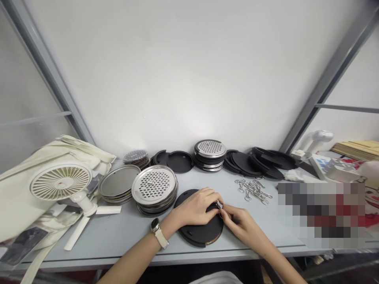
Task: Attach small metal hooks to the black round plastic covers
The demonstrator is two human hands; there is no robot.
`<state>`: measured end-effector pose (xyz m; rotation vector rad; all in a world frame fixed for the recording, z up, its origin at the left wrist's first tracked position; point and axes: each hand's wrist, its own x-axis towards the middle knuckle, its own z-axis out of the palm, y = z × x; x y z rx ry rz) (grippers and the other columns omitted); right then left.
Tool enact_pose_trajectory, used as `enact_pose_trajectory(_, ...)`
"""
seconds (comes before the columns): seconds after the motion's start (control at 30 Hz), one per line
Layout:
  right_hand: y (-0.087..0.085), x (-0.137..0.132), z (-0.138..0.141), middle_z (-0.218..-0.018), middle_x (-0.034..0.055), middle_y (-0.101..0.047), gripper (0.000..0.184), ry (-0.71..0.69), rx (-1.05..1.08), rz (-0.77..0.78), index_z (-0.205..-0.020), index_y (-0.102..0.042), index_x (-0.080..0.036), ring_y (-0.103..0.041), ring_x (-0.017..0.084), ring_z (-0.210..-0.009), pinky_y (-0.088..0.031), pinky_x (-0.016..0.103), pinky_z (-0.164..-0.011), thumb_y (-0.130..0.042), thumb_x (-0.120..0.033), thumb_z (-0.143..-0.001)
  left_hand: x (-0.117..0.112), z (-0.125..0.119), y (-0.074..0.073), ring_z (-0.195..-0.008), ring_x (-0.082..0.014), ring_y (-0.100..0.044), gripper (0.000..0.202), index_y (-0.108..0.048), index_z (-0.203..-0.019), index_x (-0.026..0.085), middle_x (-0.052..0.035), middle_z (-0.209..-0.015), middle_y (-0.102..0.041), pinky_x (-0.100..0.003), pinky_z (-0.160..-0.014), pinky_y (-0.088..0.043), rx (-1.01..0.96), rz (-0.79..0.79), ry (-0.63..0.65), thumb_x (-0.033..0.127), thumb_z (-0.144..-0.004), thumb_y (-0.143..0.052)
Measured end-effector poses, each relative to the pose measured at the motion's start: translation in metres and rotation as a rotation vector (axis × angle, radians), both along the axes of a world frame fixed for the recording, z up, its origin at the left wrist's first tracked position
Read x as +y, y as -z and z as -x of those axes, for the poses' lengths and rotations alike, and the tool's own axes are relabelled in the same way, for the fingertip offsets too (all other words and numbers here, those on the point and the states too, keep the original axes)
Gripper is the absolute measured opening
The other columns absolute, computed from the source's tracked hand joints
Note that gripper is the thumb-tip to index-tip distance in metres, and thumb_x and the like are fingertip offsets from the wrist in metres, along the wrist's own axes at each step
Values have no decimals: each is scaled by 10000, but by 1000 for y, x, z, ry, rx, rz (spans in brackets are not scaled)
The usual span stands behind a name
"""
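Note:
A black round disc (201, 232) lies on the table in front of me, with a brown strip along its lower right rim. My left hand (197, 207) rests across the disc, its thumb and fingers curled in at the right edge. There my right hand (238, 223) pinches a small metal wire clip (219, 205) against the disc; the fingertips hide most of it. A pile of loose looped wire clips (253, 190) lies beyond my right hand. Left of the disc stands a stack of round metal grater plates (154, 185).
Plain metal discs (120, 181) are stacked at the left, near a white fan (62, 181) and cream fabric (20, 193). At the back stand black rims (180, 161), a stack topped by a grater plate (211, 149), and more black discs (245, 162). Boxes (340, 167) sit right.

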<state>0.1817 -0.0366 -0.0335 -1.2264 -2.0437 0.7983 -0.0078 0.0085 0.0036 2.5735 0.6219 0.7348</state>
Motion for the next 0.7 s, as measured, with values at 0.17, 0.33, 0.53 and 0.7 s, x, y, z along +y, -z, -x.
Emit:
enact_pose_trajectory(0.17,0,0,-1,-639,-46,-301,348,-6,9,-1,-678,-333,-205,-295,119,-583,-252,246,-539,-331,-384,-977,0,0,0,-979,-197,-549,175,-538,-1008,172,-56,-983,-592,-310,-894,-436,-1,9,3,107,-850,-575)
enact_pose_trajectory(0.33,-1,2,-3,-653,-41,-327,350,43,107,-32,-684,-335,-208,-332,126,-608,-296,241,-569,-320,-384,-986,0,-1,0,-943,-188,-556,131,-527,-983,171,-49,-959,-597,-298,-868,-441,-6,11,20,124,-869,-570)
enact_pose_trajectory(0.53,-2,0,1,-651,-43,-325,326,-46,44,5,-693,-354,-203,-309,122,-596,-271,242,-550,-342,-361,-978,0,0,0,-945,-195,-539,130,-526,-970,164,-62,-961,-575,-306,-871,-439,25,-30,13,99,-859,-535)
enact_pose_trajectory(0.7,-1,0,1,-633,-47,-293,349,-13,13,6,-668,-326,-204,-285,118,-581,-241,247,-535,-336,-373,-973,-1,0,1,-968,-204,-531,137,-529,-985,170,-67,-990,-557,-327,-902,-432,34,-39,-20,120,-858,-531)
